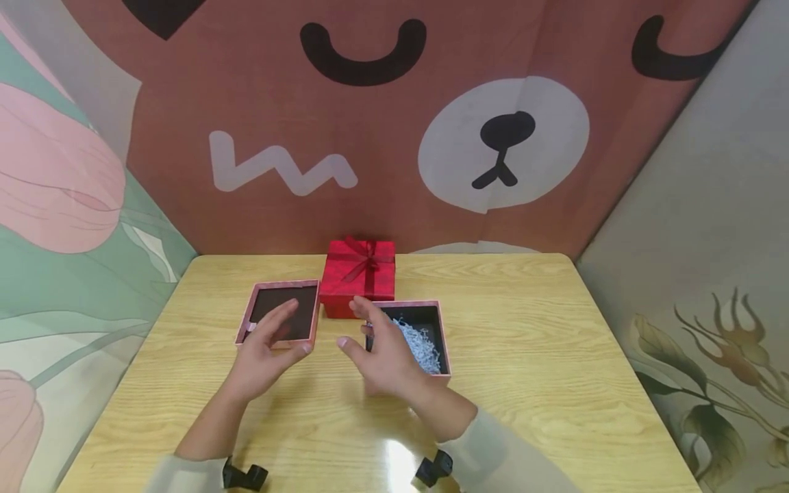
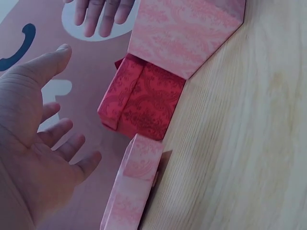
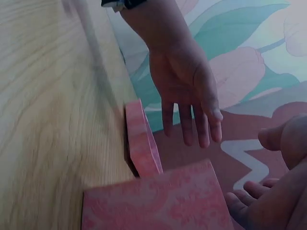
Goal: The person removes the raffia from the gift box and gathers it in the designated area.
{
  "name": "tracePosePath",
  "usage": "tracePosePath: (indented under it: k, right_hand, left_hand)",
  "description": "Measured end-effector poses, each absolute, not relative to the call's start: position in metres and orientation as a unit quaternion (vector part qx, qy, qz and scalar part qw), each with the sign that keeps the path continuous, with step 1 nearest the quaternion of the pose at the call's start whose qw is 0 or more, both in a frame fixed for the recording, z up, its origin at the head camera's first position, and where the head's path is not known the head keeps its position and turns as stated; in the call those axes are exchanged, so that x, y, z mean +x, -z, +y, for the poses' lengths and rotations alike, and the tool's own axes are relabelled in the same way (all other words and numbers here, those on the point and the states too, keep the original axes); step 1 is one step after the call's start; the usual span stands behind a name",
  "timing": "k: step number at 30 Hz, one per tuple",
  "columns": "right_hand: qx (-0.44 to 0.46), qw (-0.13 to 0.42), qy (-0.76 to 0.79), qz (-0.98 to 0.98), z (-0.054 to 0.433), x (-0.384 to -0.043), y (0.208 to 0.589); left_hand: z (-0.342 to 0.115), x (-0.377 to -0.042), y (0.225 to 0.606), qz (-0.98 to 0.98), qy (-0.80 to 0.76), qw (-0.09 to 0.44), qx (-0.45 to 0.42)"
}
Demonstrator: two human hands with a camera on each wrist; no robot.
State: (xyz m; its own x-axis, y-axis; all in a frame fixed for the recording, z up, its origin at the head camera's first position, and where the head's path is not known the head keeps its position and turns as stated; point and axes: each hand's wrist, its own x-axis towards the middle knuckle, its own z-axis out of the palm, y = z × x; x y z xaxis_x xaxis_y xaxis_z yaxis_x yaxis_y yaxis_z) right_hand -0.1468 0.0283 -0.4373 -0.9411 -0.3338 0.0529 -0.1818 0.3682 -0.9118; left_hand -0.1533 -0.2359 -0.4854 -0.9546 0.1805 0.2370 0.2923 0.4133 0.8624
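My left hand [image 1: 261,359] hovers with spread fingers over the near edge of a shallow pink box lid [image 1: 246,337], which lies inside-up and shows a dark lining. My right hand [image 1: 388,349] is held above the left side of an open pink box [image 1: 445,342], fingers extended and palm turned inward. Pale blue shredded paper [image 1: 422,346] fills part of that box's black interior. Behind the two stands a closed red gift box [image 1: 357,270] with a dark red ribbon bow [image 1: 368,259]. In the left wrist view, the left hand [image 2: 43,129] holds nothing.
All the boxes stand on a light wood table [image 1: 511,322]. At its back hangs a brown cloth [image 1: 382,116] with a bear face. Patterned cloths flank the left and right sides. Each wrist wears a black camera mount [image 1: 245,476].
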Motion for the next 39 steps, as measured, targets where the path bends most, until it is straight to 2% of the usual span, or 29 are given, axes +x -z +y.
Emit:
tracePosePath:
  k: [7, 19, 31, 39]
  right_hand:
    - [-0.165, 0.084, 0.508, 0.841, 0.051, -0.152, 0.439]
    - [-0.202, 0.067, 0.424, 0.880, 0.083, -0.162, 0.440]
    - [-0.213, 0.094, 0.369, 0.900, 0.089, -0.171, 0.443]
    - [-0.194, 0.144, 0.326, 0.914, 0.088, -0.178, 0.451]
  left_hand:
    - [-0.224, -0.155, 0.489, -0.823, 0.545, 0.034, -0.155]
    - [-0.194, -0.154, 0.495, -0.807, 0.563, 0.000, -0.179]
    - [-0.165, -0.155, 0.498, -0.793, 0.569, -0.033, -0.214]
    - [-0.153, -0.154, 0.504, -0.793, 0.564, -0.052, -0.225]
